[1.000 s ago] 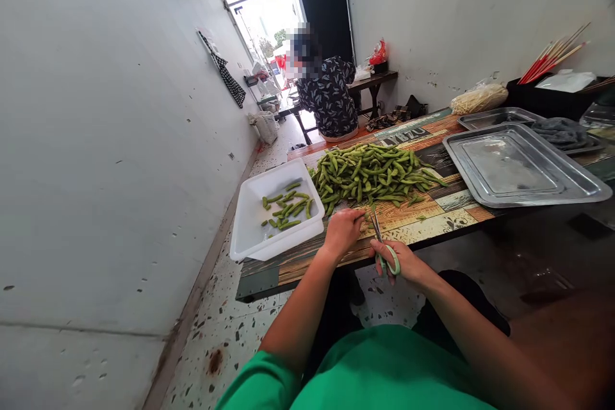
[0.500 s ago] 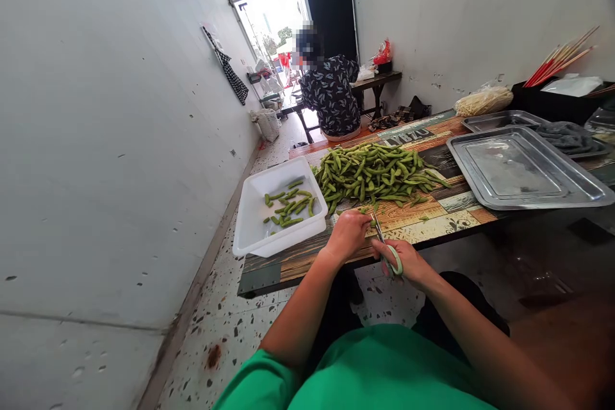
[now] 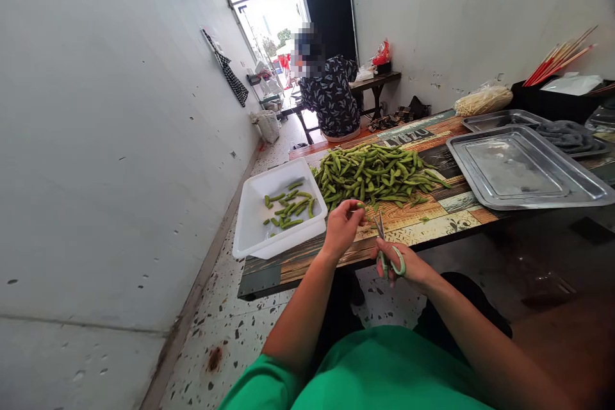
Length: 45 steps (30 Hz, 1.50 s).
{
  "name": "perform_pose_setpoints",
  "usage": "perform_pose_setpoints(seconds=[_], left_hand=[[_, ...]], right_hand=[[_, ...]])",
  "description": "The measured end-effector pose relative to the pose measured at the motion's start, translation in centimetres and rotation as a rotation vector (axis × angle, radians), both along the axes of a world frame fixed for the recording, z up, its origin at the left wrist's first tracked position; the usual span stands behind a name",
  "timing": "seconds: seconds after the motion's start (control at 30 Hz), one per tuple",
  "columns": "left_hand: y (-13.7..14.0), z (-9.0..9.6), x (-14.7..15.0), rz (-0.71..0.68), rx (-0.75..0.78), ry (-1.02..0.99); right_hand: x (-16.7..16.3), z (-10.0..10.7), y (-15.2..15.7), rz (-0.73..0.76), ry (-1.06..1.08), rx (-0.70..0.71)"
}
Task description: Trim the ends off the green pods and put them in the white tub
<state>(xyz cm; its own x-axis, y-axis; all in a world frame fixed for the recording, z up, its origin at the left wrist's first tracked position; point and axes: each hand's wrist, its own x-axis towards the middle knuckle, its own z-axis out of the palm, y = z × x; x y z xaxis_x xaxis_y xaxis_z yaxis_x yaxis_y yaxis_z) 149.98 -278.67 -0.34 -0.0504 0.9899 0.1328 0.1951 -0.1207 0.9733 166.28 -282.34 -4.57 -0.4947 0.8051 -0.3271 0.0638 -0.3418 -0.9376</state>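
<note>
Thumb and fingertips of the left hand (image 3: 343,225) pinch a pod (image 3: 360,205), mostly hidden, and the right hand's (image 3: 403,261) fingers are wrapped round the scissors (image 3: 380,228), blades slightly parted, pointing up just beside it! Right behind, there's the pile (image 3: 369,172) heaped on the table (image 3: 425,228), with the white tub (image 3: 288,238) of cut pods (image 3: 291,223) to its left. Off right lies a metal tray (image 3: 514,173); beyond, a person (image 3: 331,99) sits in a patterned shirt.

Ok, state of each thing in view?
Green-handled scissors: in right hand, blades slightly parted
Left hand: pinching a green pod piece
Edamame pods: heaped loose on the table
White plastic tub: open, holding some pods
Front metal tray: lying face up
Gray cloth: crumpled on the rear tray
Red skewers: leaning in a black box
Checked cloth: hanging on wall
</note>
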Motion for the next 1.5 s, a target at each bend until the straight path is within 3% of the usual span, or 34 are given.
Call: perform_pose_setpoints(seconds=[0.1, 0.17, 0.27, 0.47, 0.63, 1.03, 1.23, 1.4, 1.5], left_hand=[[-0.1, 0.3, 0.4, 0.014, -0.118, -0.49], [-0.3, 0.5, 0.8, 0.035, -0.217, -0.643], [-0.7, 0.6, 1.1, 0.054, -0.314, -0.708], [-0.7, 0.1, 1.0, 0.141, -0.257, -0.774], [-1.2, 0.0, 1.5, 0.147, -0.276, -0.753], [-2.7, -0.5, 2.8, 0.142, -0.34, -0.689], [-3.6, -0.3, 2.7, 0.175, -0.375, -0.688], [-3.9, -0.5, 2.9, 0.15, -0.295, -0.641], [-4.0, -0.5, 2.5, 0.161, -0.185, -0.476]], right_hand=[[0.0, 0.7, -0.2, 0.024, 0.0, -0.005], [0.0, 1.0, -0.2, 0.041, 0.008, -0.002], [0.1, 1.2, 0.0, 0.029, 0.023, 0.016], [-0.1, 0.4, 0.3, -0.029, 0.025, 0.024], [-0.2, -0.2, 0.5, -0.026, 0.035, 0.056], [-0.5, 0.3, 0.2, -0.143, 0.076, 0.054], [-0.4, 0.7, 0.0, -0.117, 0.085, 0.054], [-0.4, 0.4, -0.1, -0.169, 0.042, 0.045], [-0.4, 0.3, -0.1, -0.178, 0.055, 0.002]])
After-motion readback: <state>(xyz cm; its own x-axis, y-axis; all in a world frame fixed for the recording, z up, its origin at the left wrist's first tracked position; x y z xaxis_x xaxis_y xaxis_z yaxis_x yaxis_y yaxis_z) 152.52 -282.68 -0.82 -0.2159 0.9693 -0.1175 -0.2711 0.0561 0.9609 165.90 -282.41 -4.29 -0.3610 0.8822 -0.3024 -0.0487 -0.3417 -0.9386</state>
